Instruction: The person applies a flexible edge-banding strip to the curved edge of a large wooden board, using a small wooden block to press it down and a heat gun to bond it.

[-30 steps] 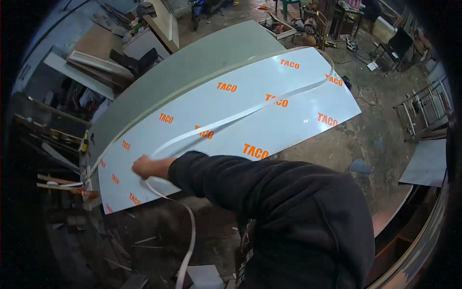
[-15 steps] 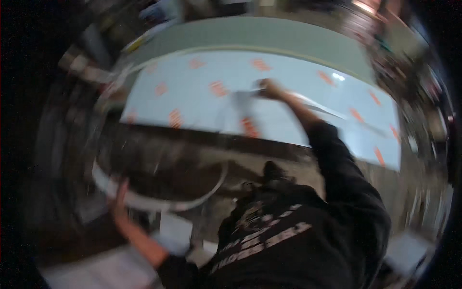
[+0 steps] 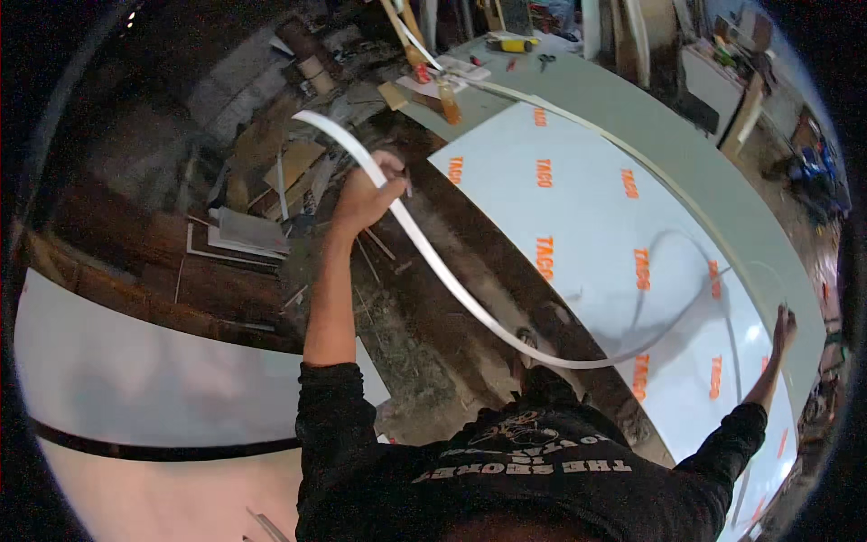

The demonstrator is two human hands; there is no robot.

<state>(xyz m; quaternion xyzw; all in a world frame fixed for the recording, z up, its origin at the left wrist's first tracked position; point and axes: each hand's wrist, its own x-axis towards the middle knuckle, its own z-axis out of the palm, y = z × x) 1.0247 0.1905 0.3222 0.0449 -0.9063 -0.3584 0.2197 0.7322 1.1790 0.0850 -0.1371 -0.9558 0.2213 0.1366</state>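
Observation:
A long white flexible strip [image 3: 447, 275] arcs from the left, across the gap, and over a glossy white sheet [image 3: 587, 217] with orange print. My left hand [image 3: 370, 194] is closed round the strip near its free end, which sticks out past my fingers. Over the sheet's far right edge, my right hand [image 3: 786, 327] is closed, fingers pinched together. The strip's thin far part seems to loop up into these fingers, though it is faint there. A curved shadow or reflection of the strip shows on the sheet.
Beneath the sheet lies a larger grey-green board [image 3: 650, 104]. On its far end are a yellow tool [image 3: 513, 43], scissors [image 3: 546, 61] and a bottle [image 3: 449, 101]. Scrap boards [image 3: 293, 167] litter the left floor. A pale panel [image 3: 163, 361] stands at lower left.
My view has turned. My left hand, open beside the strip before, now grips it and is raised. My right hand has moved from mid-sheet to its right edge.

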